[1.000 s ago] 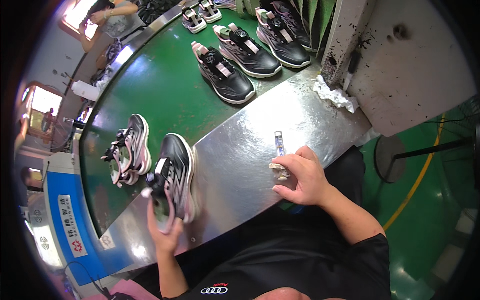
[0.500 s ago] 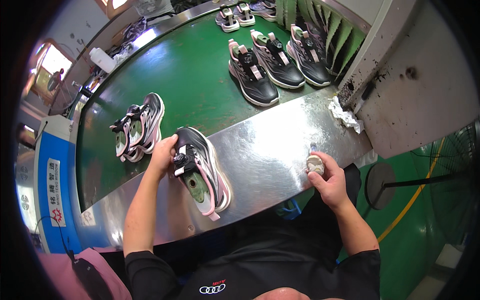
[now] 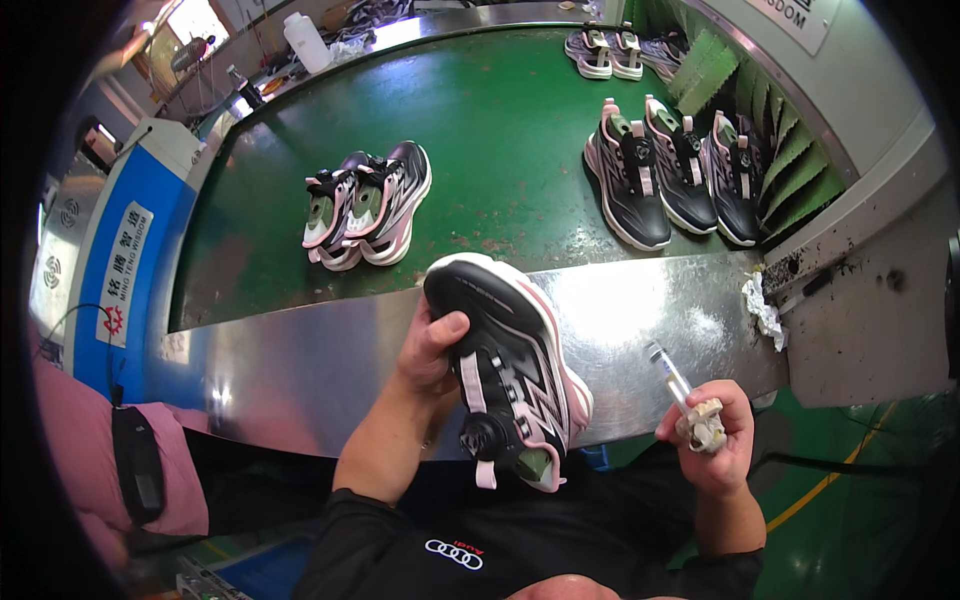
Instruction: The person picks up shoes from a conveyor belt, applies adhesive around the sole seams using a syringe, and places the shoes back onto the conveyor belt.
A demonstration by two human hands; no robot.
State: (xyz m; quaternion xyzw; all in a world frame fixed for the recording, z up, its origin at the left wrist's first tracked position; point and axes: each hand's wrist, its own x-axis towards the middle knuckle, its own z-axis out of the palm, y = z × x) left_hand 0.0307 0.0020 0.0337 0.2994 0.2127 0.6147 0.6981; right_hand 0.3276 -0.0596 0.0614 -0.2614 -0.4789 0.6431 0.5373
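Observation:
My left hand [image 3: 428,350] grips the forefoot of a black, silver and pink sneaker [image 3: 515,335], thumb across its dark toe. The shoe is tilted over the metal ledge, its heel toward me, with a round black dial and a pale pink strap showing. To the right, my right hand [image 3: 728,455] is closed round a clear syringe [image 3: 670,375] pointing up and left. A crumpled off-white lump [image 3: 703,428] sits at the syringe's lower end, between my fingers.
Two matching sneakers [image 3: 410,185] stand on the green conveyor belt [image 3: 480,110] beyond the steel ledge [image 3: 290,370]. Several more [image 3: 635,195] are near green curtain strips [image 3: 795,165] at right. Crumpled white paper [image 3: 763,310] lies by the machine wall. Someone in pink [image 3: 70,440] is at left.
My left hand has raised the sneaker from the ledge toward me and tilted it. My right hand has turned, showing more of the syringe. The view has shifted, so the belt appears farther right.

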